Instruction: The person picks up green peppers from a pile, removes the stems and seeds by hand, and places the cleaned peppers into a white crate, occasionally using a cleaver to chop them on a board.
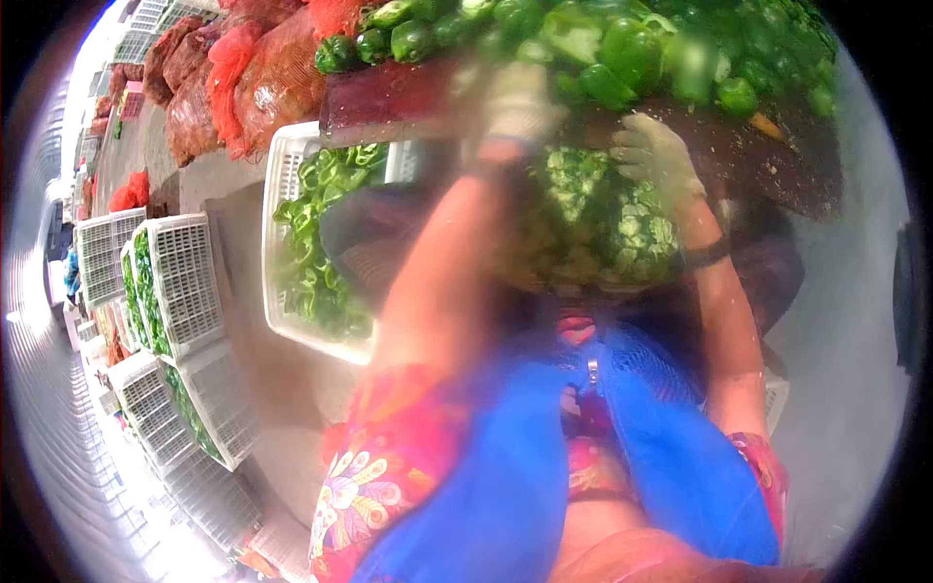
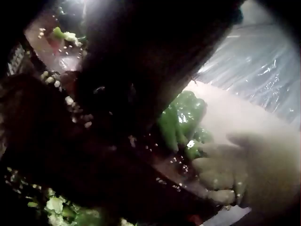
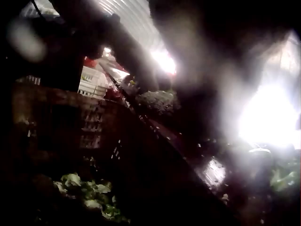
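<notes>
Both hands wear pale gloves. In the head view my left hand (image 1: 520,102) is blurred at the front edge of a dark red board (image 1: 389,102), close to the heap of green peppers (image 1: 607,83); what its fingers hold is hidden. My right hand (image 1: 659,155) is at the board's edge farther right, fingers loosely bent toward the left hand, nothing showing between them. The left wrist view has that right hand too, beside a glossy green pepper (image 2: 186,117). Below both hands lie pale green pepper cores (image 1: 607,209). The right wrist view is mostly dark, with similar pieces (image 3: 87,190) low down.
A white crate (image 1: 277,253) of cut green peppers stands left of the legs. Stacked white crates (image 1: 185,282) line the far left. Filled red mesh sacks (image 1: 277,87) lie at the upper left. Pale seeds dot the board.
</notes>
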{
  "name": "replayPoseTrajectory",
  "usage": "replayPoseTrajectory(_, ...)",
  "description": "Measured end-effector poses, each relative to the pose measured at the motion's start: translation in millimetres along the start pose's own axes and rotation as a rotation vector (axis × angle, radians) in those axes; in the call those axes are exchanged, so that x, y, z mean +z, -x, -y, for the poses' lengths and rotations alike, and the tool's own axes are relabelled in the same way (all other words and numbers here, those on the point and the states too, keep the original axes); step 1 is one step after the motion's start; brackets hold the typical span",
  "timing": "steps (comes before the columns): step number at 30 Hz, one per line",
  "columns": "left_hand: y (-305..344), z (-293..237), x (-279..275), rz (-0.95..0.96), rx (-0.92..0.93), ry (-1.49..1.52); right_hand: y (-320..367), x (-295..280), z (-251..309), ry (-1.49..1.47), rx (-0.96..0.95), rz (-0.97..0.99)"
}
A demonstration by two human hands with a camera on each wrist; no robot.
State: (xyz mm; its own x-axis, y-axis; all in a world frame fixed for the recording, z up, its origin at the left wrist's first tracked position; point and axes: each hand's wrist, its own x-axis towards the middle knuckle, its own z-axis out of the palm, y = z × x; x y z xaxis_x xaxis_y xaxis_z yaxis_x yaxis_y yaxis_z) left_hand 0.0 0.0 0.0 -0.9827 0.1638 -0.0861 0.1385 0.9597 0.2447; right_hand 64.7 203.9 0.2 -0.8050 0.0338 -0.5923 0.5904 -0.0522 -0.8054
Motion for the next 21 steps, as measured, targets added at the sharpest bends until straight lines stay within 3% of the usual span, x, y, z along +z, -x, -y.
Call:
replayPoseTrajectory(2, 7, 10, -15, 0.145, -0.036, 0.138, -11, 14, -5, -0.025, -0.062, 0.089)
replayPoseTrajectory(3, 9, -2, -17, 0.132, -0.033, 0.153, -6, 0, 6, -0.010, -0.072, 0.084)
replayPoseTrajectory(5, 17, 10, -13, 0.114, -0.036, 0.506, -2, 12, 12, 0.015, -0.115, 0.101)
replayPoseTrajectory(6, 8, 24, 8, 0.029, 0.069, 0.183, -4, 21, 6, -0.002, -0.100, 0.109)
replayPoseTrajectory(9, 17, 17, 22, -0.094, 0.148, 0.089, -41, 31, 3, -0.009, -0.061, 0.151)
replayPoseTrajectory(11, 25, 2, 20, -0.153, 0.141, 0.136, -73, 26, -11, 0.250, -0.134, 0.081)
replayPoseTrajectory(13, 27, -11, 19, -0.086, 0.100, 0.028, -58, 24, -10, 0.164, -0.179, 0.123)
replayPoseTrajectory(15, 31, -14, 21, -0.138, 0.100, 0.082, -42, 28, -4, -0.049, -0.051, 0.100)
replayPoseTrajectory(21, 56, -7, -10, 0.138, -0.070, 0.224, -46, 21, 2, -0.030, 0.001, 0.127)
